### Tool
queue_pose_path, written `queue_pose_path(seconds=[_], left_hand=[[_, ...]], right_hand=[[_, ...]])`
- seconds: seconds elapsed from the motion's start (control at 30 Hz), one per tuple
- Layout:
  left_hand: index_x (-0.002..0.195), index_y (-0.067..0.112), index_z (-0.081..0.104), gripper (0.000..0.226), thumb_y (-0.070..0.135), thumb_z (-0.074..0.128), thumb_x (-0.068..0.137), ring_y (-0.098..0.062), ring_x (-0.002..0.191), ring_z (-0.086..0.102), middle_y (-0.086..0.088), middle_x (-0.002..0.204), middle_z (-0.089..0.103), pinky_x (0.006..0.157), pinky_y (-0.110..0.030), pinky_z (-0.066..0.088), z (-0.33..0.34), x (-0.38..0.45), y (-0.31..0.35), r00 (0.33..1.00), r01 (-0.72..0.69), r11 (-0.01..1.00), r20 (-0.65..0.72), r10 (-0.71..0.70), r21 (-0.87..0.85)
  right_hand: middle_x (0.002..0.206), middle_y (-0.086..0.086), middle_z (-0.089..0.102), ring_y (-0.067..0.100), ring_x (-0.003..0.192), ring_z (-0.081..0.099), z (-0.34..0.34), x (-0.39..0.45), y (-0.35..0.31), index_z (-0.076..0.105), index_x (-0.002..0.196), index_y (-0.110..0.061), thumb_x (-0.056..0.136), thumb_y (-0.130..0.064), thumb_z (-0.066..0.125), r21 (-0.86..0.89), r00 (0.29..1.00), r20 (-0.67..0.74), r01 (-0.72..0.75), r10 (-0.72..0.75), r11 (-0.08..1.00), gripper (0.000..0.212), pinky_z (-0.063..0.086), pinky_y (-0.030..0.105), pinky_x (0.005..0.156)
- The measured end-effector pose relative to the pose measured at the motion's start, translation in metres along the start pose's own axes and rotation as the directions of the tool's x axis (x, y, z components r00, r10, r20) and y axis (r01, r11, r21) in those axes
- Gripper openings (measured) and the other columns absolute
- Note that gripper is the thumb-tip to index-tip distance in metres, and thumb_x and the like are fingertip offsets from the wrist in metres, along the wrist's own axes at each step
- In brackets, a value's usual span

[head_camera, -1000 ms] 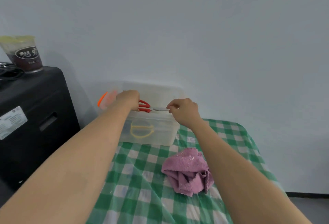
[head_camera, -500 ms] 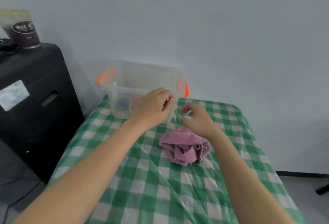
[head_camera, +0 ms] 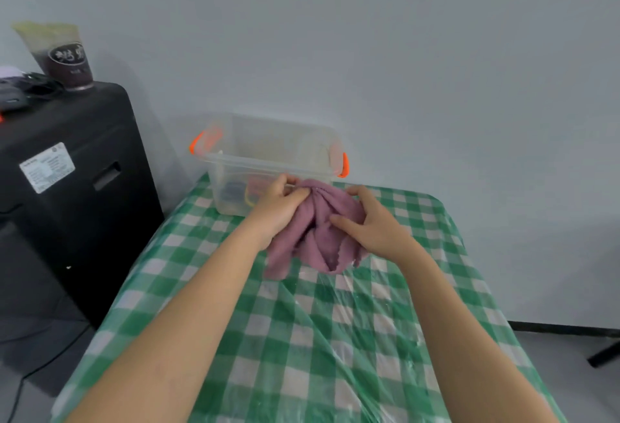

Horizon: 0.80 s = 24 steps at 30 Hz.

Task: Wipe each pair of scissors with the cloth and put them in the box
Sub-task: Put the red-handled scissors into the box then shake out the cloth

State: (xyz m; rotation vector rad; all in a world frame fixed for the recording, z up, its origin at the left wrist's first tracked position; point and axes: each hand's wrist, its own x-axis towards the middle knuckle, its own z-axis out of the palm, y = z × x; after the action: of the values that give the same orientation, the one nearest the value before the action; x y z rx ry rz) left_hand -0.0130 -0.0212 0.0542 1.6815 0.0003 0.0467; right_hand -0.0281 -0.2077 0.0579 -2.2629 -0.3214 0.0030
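A purple cloth [head_camera: 318, 231] hangs bunched between both hands, just above the table and in front of the box. My left hand [head_camera: 280, 209] grips its upper left part with curled fingers. My right hand [head_camera: 369, 221] holds its right side, thumb pressed into the folds. The clear plastic box [head_camera: 268, 160] with orange latches stands at the table's far end. Through its wall I see blurred scissor handles [head_camera: 250, 192] in red, yellow and dark colours. No scissors lie on the table.
The table wears a green-and-white checked cloth [head_camera: 318, 338] under clear plastic film. A black cabinet [head_camera: 70, 181] stands close on the left, with a drink cup [head_camera: 63, 56] on top. A pale wall is right behind the box.
The red scissors held over the box a second ago are out of both hands. Both hands came back to the cloth and lifted it off the table.
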Motion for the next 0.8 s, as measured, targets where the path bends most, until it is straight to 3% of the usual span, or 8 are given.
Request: queue_pose_path(seconds=[0.07, 0.13, 0.27, 0.4, 0.5, 0.57, 0.63, 0.8], left_hand=[[0.1, 0.023, 0.055, 0.005, 0.021, 0.051, 0.098, -0.01, 0.09, 0.055, 0.006, 0.097, 0.061, 0.079, -0.026, 0.042, -0.008, -0.002, 0.006, 0.998, -0.062, 0.994, -0.014, 0.063, 0.093], [0.101, 0.017, 0.058, 0.01, 0.022, 0.05, 0.099, -0.012, 0.088, 0.055, 0.004, 0.094, 0.061, 0.077, -0.025, 0.039, -0.016, -0.002, 0.006, 0.988, -0.136, 0.954, -0.031, 0.15, 0.268], [0.067, 0.015, 0.047, 0.037, 0.036, 0.052, 0.098, -0.024, 0.073, 0.052, 0.0, 0.068, 0.051, 0.057, -0.034, 0.03, -0.036, -0.002, -0.002, 0.977, -0.163, 0.688, 0.016, 0.214, 0.707], [0.098, 0.013, 0.054, 0.019, 0.032, 0.054, 0.096, -0.028, 0.108, 0.048, -0.008, 0.107, 0.05, 0.084, -0.036, 0.038, -0.03, -0.014, -0.006, 0.969, -0.142, 0.493, 0.017, 0.248, 0.858], [0.104, 0.015, 0.054, 0.032, 0.043, 0.061, 0.09, -0.015, 0.099, 0.048, 0.002, 0.105, 0.051, 0.088, -0.031, 0.041, -0.005, -0.034, 0.007, 0.963, -0.233, 0.746, 0.041, 0.267, 0.624], [0.111, 0.02, 0.053, 0.044, 0.051, 0.067, 0.083, -0.007, 0.094, 0.056, 0.009, 0.106, 0.058, 0.082, -0.026, 0.047, 0.009, -0.047, 0.021, 0.964, -0.229, 0.895, 0.215, 0.154, 0.384], [0.124, 0.024, 0.048, 0.047, 0.044, 0.067, 0.086, -0.004, 0.095, 0.058, 0.012, 0.111, 0.059, 0.079, -0.023, 0.047, 0.015, -0.051, 0.024, 0.943, -0.254, 0.877, 0.308, 0.129, 0.409], [0.115, 0.012, 0.056, 0.022, 0.013, 0.037, 0.103, -0.02, 0.096, 0.06, -0.003, 0.105, 0.063, 0.085, -0.035, 0.049, 0.002, -0.036, 0.025, 0.972, -0.22, 0.851, 0.037, 0.231, 0.477]], right_hand=[[0.089, 0.002, 0.069, 0.024, 0.083, 0.069, -0.006, -0.002, 0.004, 0.057, 0.106, -0.022, 0.088, -0.006, 0.055, 0.004, 0.999, 0.016, -0.037, 0.037, 0.999, 0.024, 0.057, 0.036, 0.078], [0.081, 0.008, 0.071, 0.027, 0.077, 0.071, -0.011, -0.006, 0.004, 0.061, 0.104, -0.015, 0.088, 0.004, 0.053, 0.255, 0.995, -0.053, -0.073, 0.09, 0.964, 0.025, 0.06, 0.034, 0.07], [0.073, 0.005, 0.067, 0.016, 0.061, 0.062, -0.022, -0.015, -0.003, 0.058, 0.117, -0.017, 0.087, 0.012, 0.058, 0.761, 0.992, -0.073, -0.01, 0.101, 0.648, 0.041, 0.056, 0.029, 0.062], [0.073, 0.005, 0.063, 0.014, 0.061, 0.059, -0.02, -0.015, -0.017, 0.058, 0.118, -0.02, 0.089, 0.012, 0.052, 0.865, 0.992, -0.047, -0.02, 0.12, 0.502, 0.043, 0.053, 0.026, 0.057], [0.082, 0.012, 0.065, 0.018, 0.067, 0.062, -0.008, -0.01, -0.031, 0.058, 0.102, -0.014, 0.092, 0.003, 0.057, 0.872, 0.986, -0.054, -0.03, 0.156, 0.489, 0.02, 0.055, 0.027, 0.06], [0.085, 0.018, 0.065, 0.023, 0.071, 0.061, -0.002, -0.006, -0.038, 0.058, 0.09, -0.011, 0.092, -0.003, 0.058, 0.861, 0.99, -0.055, -0.019, 0.13, 0.508, 0.009, 0.053, 0.031, 0.065], [0.077, 0.012, 0.069, 0.019, 0.067, 0.063, -0.002, -0.002, -0.044, 0.061, 0.085, -0.009, 0.094, -0.006, 0.057, 0.881, 0.99, -0.069, 0.003, 0.122, 0.474, 0.009, 0.053, 0.028, 0.064], [0.09, 0.008, 0.065, 0.014, 0.074, 0.064, -0.019, 0.009, -0.037, 0.065, 0.1, -0.009, 0.091, 0.004, 0.058, 0.938, 0.922, -0.219, 0.109, 0.32, 0.328, 0.018, 0.056, 0.024, 0.068]])
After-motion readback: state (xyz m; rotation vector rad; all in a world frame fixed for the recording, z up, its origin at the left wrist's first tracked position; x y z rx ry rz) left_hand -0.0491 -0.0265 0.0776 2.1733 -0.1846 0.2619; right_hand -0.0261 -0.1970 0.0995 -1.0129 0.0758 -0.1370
